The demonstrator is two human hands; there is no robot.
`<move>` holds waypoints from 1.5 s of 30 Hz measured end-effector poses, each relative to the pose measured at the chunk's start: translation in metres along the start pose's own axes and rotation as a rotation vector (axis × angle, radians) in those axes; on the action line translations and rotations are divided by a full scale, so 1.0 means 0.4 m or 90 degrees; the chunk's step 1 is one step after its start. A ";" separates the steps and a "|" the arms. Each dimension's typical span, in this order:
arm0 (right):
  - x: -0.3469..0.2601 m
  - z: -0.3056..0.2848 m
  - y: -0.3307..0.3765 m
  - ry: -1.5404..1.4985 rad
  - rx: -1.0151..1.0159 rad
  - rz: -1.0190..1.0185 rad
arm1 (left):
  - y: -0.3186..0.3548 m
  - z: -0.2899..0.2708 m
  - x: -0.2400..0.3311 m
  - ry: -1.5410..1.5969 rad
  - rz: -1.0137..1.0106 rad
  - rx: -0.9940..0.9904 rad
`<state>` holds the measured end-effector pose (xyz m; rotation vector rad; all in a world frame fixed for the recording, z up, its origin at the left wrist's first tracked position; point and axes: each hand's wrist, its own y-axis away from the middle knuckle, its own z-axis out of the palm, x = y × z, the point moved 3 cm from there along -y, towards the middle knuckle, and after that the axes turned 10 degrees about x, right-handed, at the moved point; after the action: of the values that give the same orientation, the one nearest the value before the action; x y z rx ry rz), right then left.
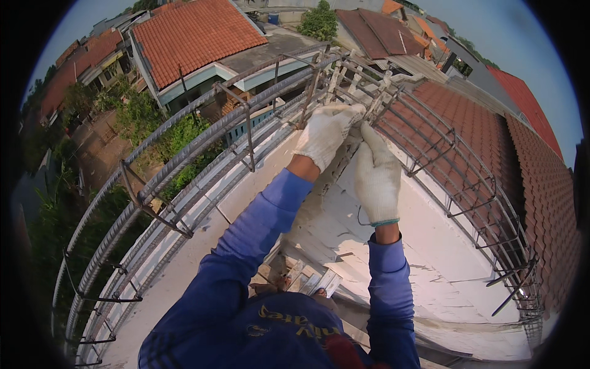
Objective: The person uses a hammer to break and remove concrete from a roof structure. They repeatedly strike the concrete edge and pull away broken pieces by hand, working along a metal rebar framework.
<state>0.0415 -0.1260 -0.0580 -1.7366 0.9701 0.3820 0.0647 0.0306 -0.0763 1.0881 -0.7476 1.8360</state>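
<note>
My left hand [327, 133], in a white knit glove, is closed at the corner where the steel bars meet. Close beside it is my right hand [377, 176], also gloved, with its fingers pressed together and pointing up at the same corner. Whatever the fingertips pinch is hidden by the gloves. A thin dark wire [360, 216] curves out by the right glove's cuff. Just beyond the hands, the rebar corner joint [350, 80] shows crossing bars and grey upright pieces. A rebar cage [178, 157] with square stirrups runs off left; another cage [452, 147] runs right.
White block walls [442, 258] stand under both cages. Below me are wooden planks [313, 281] with my feet on them. A brown tiled roof [467, 123] lies close on the right. An orange-roofed house [196, 37] and green plants [184, 141] lie lower, beyond the left wall.
</note>
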 end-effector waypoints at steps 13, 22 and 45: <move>-0.065 -0.027 -0.057 0.191 -0.062 -0.058 | 0.089 0.002 -0.032 0.152 -0.041 -0.088; -0.117 -0.014 -0.115 0.184 -0.117 0.042 | 0.094 -0.015 -0.051 0.105 -0.099 -0.100; 0.023 -0.075 0.071 -0.250 0.008 0.399 | 0.193 -0.055 0.099 -0.431 0.316 -0.055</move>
<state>0.0197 -0.1599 -0.0705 -1.2427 1.1973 1.0720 -0.0225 0.0277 -0.0558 1.5918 -1.5921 1.7915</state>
